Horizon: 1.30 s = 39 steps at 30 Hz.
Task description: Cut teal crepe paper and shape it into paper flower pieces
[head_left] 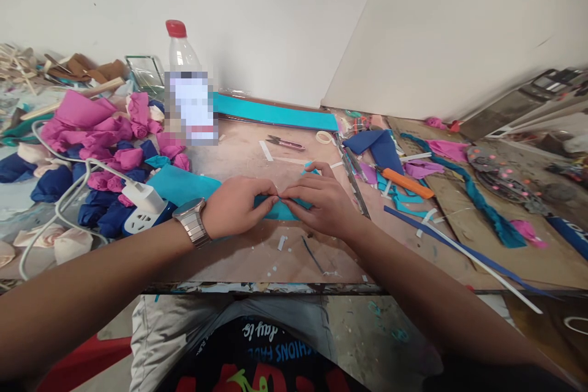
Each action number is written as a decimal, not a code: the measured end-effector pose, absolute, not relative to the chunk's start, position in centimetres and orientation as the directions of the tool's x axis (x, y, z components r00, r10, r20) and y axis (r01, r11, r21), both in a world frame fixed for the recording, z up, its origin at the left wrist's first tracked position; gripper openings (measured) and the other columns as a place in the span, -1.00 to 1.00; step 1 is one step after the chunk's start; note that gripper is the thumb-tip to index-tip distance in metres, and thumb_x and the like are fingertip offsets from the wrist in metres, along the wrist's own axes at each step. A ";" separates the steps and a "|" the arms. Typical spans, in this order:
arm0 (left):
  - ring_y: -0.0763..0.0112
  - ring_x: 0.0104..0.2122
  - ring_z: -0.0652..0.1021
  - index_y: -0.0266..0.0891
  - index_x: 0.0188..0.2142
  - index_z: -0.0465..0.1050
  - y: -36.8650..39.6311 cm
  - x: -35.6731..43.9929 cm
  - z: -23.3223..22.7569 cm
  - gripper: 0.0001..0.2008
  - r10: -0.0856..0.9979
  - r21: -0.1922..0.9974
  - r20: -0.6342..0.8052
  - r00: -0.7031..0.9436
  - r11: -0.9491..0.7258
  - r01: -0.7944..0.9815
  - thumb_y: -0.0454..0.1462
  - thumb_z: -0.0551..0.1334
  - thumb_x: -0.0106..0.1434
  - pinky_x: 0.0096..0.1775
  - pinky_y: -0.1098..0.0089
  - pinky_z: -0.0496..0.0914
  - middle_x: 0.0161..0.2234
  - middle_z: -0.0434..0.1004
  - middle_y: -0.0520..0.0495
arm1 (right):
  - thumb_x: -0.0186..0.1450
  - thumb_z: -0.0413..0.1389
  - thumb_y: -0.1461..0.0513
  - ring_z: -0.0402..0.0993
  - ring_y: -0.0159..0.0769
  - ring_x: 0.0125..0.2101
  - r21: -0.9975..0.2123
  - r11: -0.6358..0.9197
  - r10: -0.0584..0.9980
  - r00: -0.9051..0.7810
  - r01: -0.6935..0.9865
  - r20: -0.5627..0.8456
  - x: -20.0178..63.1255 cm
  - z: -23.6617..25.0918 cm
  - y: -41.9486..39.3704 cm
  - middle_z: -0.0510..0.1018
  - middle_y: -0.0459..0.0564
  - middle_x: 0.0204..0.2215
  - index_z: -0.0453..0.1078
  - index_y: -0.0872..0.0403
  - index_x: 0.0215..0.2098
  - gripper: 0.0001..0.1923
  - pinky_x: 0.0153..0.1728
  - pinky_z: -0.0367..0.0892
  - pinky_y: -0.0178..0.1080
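Both your left hand [236, 205] and right hand [321, 202] pinch the teal strip [282, 211] mid-worktop; uneven pull could perhaps skew its fold.

Both hands down on the table [248, 153]: left hand [234, 205] and right hand [319, 202] meet fingertip to fingertip, pinching a teal strip [281, 211] flat between them. A watch [193, 220] sits on the left wrist. Plastic bottle [186, 82] behind, pink and blue fabric rolls [105, 141] piled left, orange knife [407, 184] right.
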State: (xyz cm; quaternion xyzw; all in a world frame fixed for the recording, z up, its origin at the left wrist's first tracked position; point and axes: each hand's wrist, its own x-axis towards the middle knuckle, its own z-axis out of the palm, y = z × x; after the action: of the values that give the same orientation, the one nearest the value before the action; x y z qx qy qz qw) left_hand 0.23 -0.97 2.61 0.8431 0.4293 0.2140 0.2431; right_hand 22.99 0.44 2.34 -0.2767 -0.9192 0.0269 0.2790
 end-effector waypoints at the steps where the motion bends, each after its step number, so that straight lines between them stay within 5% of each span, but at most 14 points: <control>1: 0.27 -0.28 0.60 -0.15 -0.19 0.58 -1.0 0.2 2.6 -0.76 0.828 0.591 0.153 0.539 -0.514 0.622 -0.18 0.14 0.41 -0.21 0.31 0.36 -0.29 0.67 -0.01 | 0.42 0.14 0.23 0.57 -0.30 -0.34 -0.205 0.843 0.527 -0.687 0.497 0.501 23.0 2.4 0.4 0.71 -0.12 -0.33 0.53 -0.02 -0.24 -0.88 0.07 0.15 -0.03; 16: 0.21 -0.27 0.59 -0.14 -0.19 0.59 -1.1 0.4 2.4 -0.72 0.826 0.483 0.207 0.524 -0.552 0.680 -0.13 0.12 0.45 -0.20 0.27 0.34 -0.30 0.67 -0.03 | 0.45 0.08 0.22 0.52 -0.22 -0.25 -0.227 0.808 0.582 -0.676 0.544 0.452 22.6 2.4 0.2 0.66 -0.05 -0.29 0.42 0.04 -0.22 -0.90 0.03 0.10 -0.03; 26: 0.29 -0.31 0.61 -0.16 -0.16 0.56 -1.0 0.5 1.9 -0.70 0.740 0.345 0.278 0.612 -0.672 0.655 -0.15 0.07 0.50 -0.03 0.20 0.34 -0.28 0.69 -0.03 | 0.43 0.05 0.23 0.43 -0.16 -0.15 -0.422 0.732 0.671 -0.672 0.535 0.312 22.5 2.9 0.1 0.57 -0.01 -0.28 0.38 0.04 -0.26 -0.89 0.02 0.16 -0.06; 39: 0.31 -0.34 0.61 -0.21 -0.18 0.54 -0.9 0.5 1.6 -0.68 0.710 0.290 0.273 0.649 -0.704 0.648 -0.18 0.04 0.52 -0.03 0.19 0.32 -0.31 0.68 -0.03 | 0.38 0.13 0.23 0.41 -0.14 -0.11 -0.392 0.732 0.678 -0.655 0.558 0.334 22.8 2.8 0.0 0.59 -0.05 -0.32 0.43 0.03 -0.27 -0.93 0.03 0.11 -0.02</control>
State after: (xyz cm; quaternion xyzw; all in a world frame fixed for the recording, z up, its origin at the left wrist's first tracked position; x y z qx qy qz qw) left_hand 0.49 -0.87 1.63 0.9042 0.3755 0.1855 0.0834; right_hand 22.77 0.03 2.81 -0.3429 -0.9007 0.1282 0.2342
